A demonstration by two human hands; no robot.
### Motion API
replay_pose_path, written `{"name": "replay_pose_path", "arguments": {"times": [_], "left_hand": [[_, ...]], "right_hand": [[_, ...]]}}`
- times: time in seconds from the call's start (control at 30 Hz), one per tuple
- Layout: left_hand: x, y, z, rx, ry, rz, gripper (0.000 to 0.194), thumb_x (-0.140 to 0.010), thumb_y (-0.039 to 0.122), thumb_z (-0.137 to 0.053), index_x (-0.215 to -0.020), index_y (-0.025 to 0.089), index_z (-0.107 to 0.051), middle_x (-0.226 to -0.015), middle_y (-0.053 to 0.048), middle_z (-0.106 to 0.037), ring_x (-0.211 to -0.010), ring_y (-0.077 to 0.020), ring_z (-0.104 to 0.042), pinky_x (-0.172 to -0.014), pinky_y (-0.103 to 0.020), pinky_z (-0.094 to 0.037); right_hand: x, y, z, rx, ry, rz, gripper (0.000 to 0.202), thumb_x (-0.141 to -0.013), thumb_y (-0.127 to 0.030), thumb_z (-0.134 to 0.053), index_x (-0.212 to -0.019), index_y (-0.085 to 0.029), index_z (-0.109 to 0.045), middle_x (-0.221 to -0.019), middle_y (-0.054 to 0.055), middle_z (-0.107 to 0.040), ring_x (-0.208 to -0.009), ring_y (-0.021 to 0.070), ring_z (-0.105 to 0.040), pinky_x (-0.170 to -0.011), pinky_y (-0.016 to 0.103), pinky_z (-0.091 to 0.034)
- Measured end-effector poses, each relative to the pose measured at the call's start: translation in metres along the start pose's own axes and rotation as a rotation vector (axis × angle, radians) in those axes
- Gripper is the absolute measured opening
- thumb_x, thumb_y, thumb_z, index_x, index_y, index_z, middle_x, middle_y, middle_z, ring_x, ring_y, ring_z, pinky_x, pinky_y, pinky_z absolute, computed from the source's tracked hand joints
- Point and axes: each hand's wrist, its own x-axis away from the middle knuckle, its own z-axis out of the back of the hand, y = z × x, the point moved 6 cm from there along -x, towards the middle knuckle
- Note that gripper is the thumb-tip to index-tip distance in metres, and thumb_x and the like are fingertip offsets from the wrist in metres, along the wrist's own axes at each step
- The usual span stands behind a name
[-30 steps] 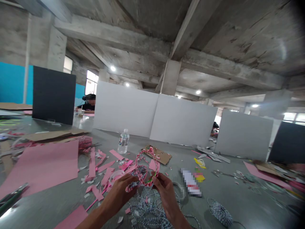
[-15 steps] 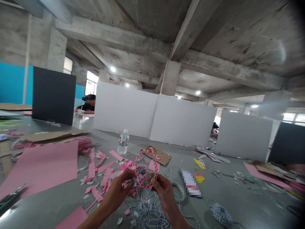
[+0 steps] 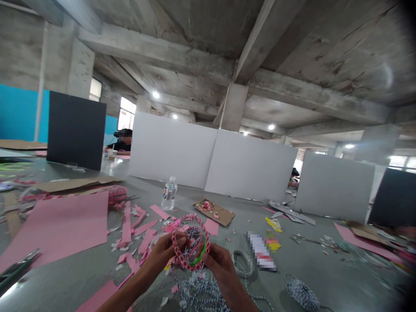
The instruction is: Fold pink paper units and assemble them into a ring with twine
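Between my hands is a ring (image 3: 208, 234) edged with small pink loops, with a bright green strip along its lower right inside. My left hand (image 3: 173, 246) pinches its left side, fingers partly behind the rim. My right hand (image 3: 218, 259) grips the lower right side near the green strip, thumb toward me. The ring is held up over the table, tilted so that I look through it. Below and behind it lies a tangle of black-and-white cord (image 3: 203, 288). Pink paper scraps (image 3: 146, 240) are strewn to the left of my left hand.
A water bottle (image 3: 169, 195) stands beyond my hands, near cardboard (image 3: 221, 213). A roll of tape (image 3: 242, 263) and a cord bundle (image 3: 302, 292) lie right. Pink sheet (image 3: 71, 221) and green-handled pliers (image 3: 19, 268) are left. White panels (image 3: 250, 164) stand behind; a person (image 3: 123, 141) sits beyond.
The ring has come lower and a little left, and turned so that its opening looks wider and more of the green strip shows. Both hands still hold it.
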Motion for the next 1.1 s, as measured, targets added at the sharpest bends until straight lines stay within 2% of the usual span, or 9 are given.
{"name": "replay_pose_path", "arguments": {"times": [0.13, 0.33, 0.4, 0.47, 0.57, 0.63, 0.7, 0.9, 1.1], "left_hand": [[0.003, -0.014, -0.003, 0.158, -0.062, 0.071, 0.045, -0.069, 0.056, -0.081, -0.095, 0.02, -0.074, -0.092, -0.007, -0.078, -0.08, -0.0223, -0.071, -0.075, -0.032, -0.053], [0.015, -0.016, -0.02, 0.087, -0.401, -0.066, 0.072, -0.07, 0.036, -0.085, -0.134, 0.034, -0.054, -0.138, -0.008, -0.06, -0.121, -0.0288, -0.061, -0.098, -0.042, -0.049], [0.015, -0.016, -0.017, 0.011, -0.359, -0.104, 0.076, -0.068, 0.037, -0.086, -0.136, 0.033, -0.052, -0.141, -0.008, -0.058, -0.129, -0.0292, -0.054, -0.108, -0.044, -0.041], [0.013, -0.013, -0.012, -0.105, -0.263, -0.137, 0.065, -0.072, 0.041, -0.083, -0.131, 0.029, -0.059, -0.135, -0.009, -0.061, -0.127, -0.0288, -0.054, -0.109, -0.042, -0.04], [0.01, -0.005, -0.008, -0.257, -0.16, -0.131, 0.04, -0.08, 0.047, -0.074, -0.111, 0.022, -0.07, -0.104, -0.007, -0.072, -0.092, -0.0228, -0.065, -0.084, -0.032, -0.052], [0.01, 0.0, -0.012, -0.246, -0.178, -0.098, 0.036, -0.078, 0.047, -0.076, -0.101, 0.019, -0.073, -0.081, -0.002, -0.07, -0.069, -0.0165, -0.059, -0.065, -0.025, -0.048], [0.011, 0.003, -0.021, -0.167, -0.245, -0.048, 0.035, -0.075, 0.046, -0.08, -0.093, 0.017, -0.074, -0.069, 0.001, -0.065, -0.062, -0.0136, -0.055, -0.059, -0.022, -0.044], [0.012, 0.001, -0.026, -0.026, -0.242, 0.0, 0.034, -0.073, 0.048, -0.082, -0.085, 0.016, -0.077, -0.079, -0.004, -0.074, -0.077, -0.0184, -0.065, -0.071, -0.025, -0.05], [0.004, -0.006, -0.007, 0.095, -0.044, 0.052, 0.041, -0.064, 0.051, -0.088, -0.088, 0.02, -0.079, -0.086, -0.004, -0.079, -0.08, -0.0193, -0.069, -0.076, -0.026, -0.055]], "right_hand": [[-0.003, 0.005, 0.004, -0.048, -0.033, -0.018, 0.043, -0.066, -0.064, -0.082, -0.082, -0.025, -0.078, -0.069, 0.005, -0.071, -0.059, 0.0219, -0.064, -0.056, 0.032, -0.051], [-0.01, 0.007, 0.016, -0.056, -0.003, 0.004, 0.044, -0.072, -0.059, -0.082, -0.088, -0.019, -0.077, -0.073, 0.003, -0.072, -0.061, 0.0158, -0.063, -0.056, 0.023, -0.05], [-0.011, 0.005, 0.018, -0.055, 0.016, 0.004, 0.043, -0.072, -0.058, -0.082, -0.09, -0.019, -0.077, -0.077, 0.004, -0.073, -0.064, 0.0163, -0.064, -0.057, 0.023, -0.052], [-0.01, 0.003, 0.019, -0.035, 0.016, 0.0, 0.042, -0.072, -0.058, -0.082, -0.09, -0.019, -0.078, -0.079, 0.004, -0.074, -0.066, 0.0167, -0.065, -0.057, 0.023, -0.052], [-0.01, 0.0, 0.018, 0.01, -0.011, -0.004, 0.044, -0.072, -0.059, -0.082, -0.089, -0.019, -0.077, -0.077, 0.003, -0.072, -0.066, 0.0171, -0.065, -0.057, 0.023, -0.053], [-0.01, 0.0, 0.016, 0.035, -0.036, -0.002, 0.045, -0.073, -0.06, -0.081, -0.09, -0.019, -0.077, -0.076, 0.003, -0.071, -0.065, 0.0171, -0.065, -0.057, 0.023, -0.053], [-0.01, -0.001, 0.015, 0.047, -0.068, 0.01, 0.044, -0.074, -0.06, -0.081, -0.09, -0.02, -0.077, -0.077, 0.003, -0.071, -0.066, 0.0169, -0.065, -0.058, 0.024, -0.053], [-0.008, 0.01, 0.011, 0.039, -0.128, -0.004, 0.062, -0.06, -0.053, -0.092, -0.112, -0.024, -0.072, -0.095, 0.006, -0.074, -0.082, 0.023, -0.069, -0.074, 0.032, -0.056], [-0.007, 0.031, 0.012, -0.027, -0.149, -0.221, 0.06, -0.056, -0.059, -0.092, -0.096, -0.018, -0.076, -0.068, 0.003, -0.07, -0.055, 0.0156, -0.062, -0.052, 0.025, -0.05]]}}
